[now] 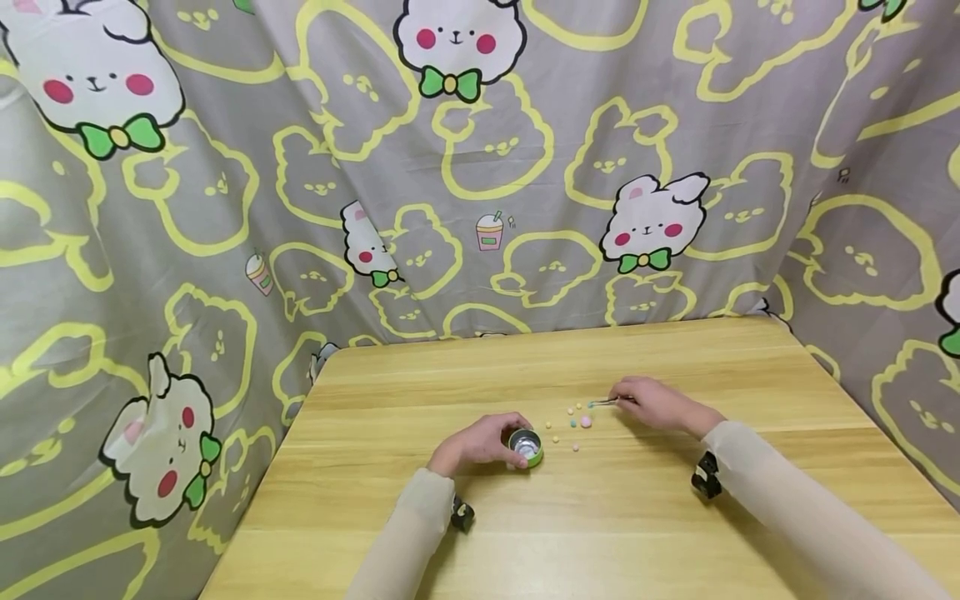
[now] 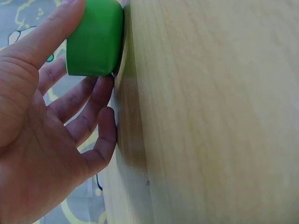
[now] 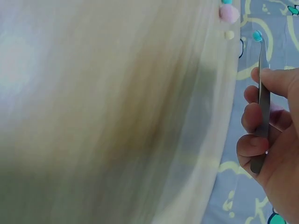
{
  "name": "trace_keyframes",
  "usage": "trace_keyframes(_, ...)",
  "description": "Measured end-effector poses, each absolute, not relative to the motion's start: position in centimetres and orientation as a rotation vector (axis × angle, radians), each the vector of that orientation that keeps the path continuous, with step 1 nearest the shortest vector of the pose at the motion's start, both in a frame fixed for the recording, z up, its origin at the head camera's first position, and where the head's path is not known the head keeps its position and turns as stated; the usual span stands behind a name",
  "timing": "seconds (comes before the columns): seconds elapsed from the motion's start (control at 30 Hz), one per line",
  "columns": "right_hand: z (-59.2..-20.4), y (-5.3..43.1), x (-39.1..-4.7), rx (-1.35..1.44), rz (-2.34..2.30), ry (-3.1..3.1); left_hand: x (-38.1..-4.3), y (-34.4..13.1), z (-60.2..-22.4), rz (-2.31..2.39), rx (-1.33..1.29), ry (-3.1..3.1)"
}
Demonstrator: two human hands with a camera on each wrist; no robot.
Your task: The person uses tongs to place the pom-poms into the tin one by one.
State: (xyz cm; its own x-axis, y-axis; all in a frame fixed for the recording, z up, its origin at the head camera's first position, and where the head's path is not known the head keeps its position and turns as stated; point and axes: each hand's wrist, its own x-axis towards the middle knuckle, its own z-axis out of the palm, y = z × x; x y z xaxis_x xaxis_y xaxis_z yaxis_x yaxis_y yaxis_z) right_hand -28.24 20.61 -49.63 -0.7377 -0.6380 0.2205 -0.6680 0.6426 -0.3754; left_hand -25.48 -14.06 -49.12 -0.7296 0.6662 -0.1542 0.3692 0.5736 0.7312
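My left hand (image 1: 483, 440) grips a small round green tin (image 2: 96, 42) by its side, thumb and fingers curled about it. The tin stands upright on the table, and its silvery inside shows from above. To the right, my right hand (image 1: 660, 406) pinches a pair of metal tweezers (image 3: 264, 107) between thumb and fingers. A small blue ball (image 3: 257, 36) sits at the tweezers' tips. Between the two hands lie a larger pink ball (image 1: 587, 422), another blue ball (image 1: 573, 424) and several small pale yellow and pinkish balls (image 1: 556, 439).
Everything rests on a light wood-grain table (image 1: 600, 533). A grey curtain (image 1: 510, 167) with cartoon rabbits and yellow outlines hangs behind the table and along both sides. Each wrist wears a small black camera (image 1: 705, 477).
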Motion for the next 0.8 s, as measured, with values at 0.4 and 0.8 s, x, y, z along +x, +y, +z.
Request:
trace_keyframes(0.4, -48.6, 18.7, -27.5, 1.233, 0.672, -2.685, -25.4, -14.1, -49.1, 0.956, 0.838, 2.406)
trace_keyframes(0.8, -47.6, 16.3, -26.4, 1.342, 0.654, -2.597, -25.4, -14.1, -49.2, 0.962, 0.836, 2.409)
